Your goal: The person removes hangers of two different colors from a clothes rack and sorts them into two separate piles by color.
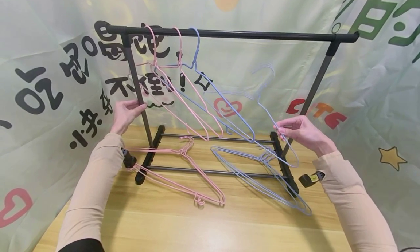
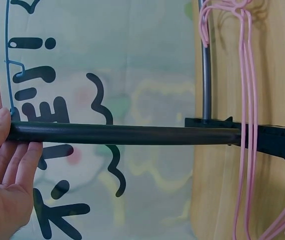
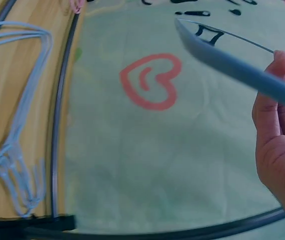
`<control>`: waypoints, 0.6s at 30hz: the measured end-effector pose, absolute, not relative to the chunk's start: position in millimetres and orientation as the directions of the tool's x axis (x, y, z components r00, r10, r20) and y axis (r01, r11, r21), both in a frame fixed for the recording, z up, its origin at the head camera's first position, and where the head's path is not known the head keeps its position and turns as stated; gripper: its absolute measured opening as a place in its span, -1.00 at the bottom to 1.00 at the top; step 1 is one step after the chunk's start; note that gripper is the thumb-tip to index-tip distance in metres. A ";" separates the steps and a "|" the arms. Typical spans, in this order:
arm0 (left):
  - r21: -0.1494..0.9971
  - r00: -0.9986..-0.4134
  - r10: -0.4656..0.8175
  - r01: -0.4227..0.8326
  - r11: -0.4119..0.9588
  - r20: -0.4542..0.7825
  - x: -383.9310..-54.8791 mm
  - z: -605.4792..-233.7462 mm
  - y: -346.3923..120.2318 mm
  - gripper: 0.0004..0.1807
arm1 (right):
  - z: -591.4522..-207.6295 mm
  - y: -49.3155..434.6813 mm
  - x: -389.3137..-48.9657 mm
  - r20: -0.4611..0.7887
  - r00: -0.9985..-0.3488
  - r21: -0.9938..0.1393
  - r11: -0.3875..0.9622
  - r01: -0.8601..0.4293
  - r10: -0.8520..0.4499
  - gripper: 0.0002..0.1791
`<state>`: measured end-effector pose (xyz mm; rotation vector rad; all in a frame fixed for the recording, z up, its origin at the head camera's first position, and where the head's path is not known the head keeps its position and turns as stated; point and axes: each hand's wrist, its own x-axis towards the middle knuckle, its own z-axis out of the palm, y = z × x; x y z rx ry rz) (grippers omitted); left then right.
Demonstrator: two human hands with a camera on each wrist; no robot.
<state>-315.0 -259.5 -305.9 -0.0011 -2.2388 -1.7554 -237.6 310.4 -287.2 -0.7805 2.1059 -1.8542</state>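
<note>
My left hand (image 1: 126, 115) holds the left post (image 1: 132, 70) of a black clothes rack, thumb on one side and fingers on the other in the left wrist view. On the right, my right hand (image 1: 303, 132) pinches a light blue clothes hanger (image 1: 267, 111) by its sloping side. That hanger's hook points up, below the top bar (image 1: 249, 34) and apart from it. Two pink hangers (image 1: 182, 73) and a blue hanger (image 1: 214, 86) hang from the left half of the bar.
Several pink hangers (image 1: 203, 172) lie stacked across the rack's base at the left. Several blue hangers (image 1: 231, 168) lie stacked at the right, over the lower rail (image 1: 210, 171). Behind the rack hangs a printed curtain (image 1: 229, 55). Everything stands on a wooden tabletop (image 1: 183, 230).
</note>
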 end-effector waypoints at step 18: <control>0.943 -0.957 -0.178 0.171 0.285 0.228 -312.9 -305.1 -259.2 -0.45 | -363.1 346.2 -226.5 0.129 -0.781 -0.991 -0.106 -0.081 -0.611 -0.57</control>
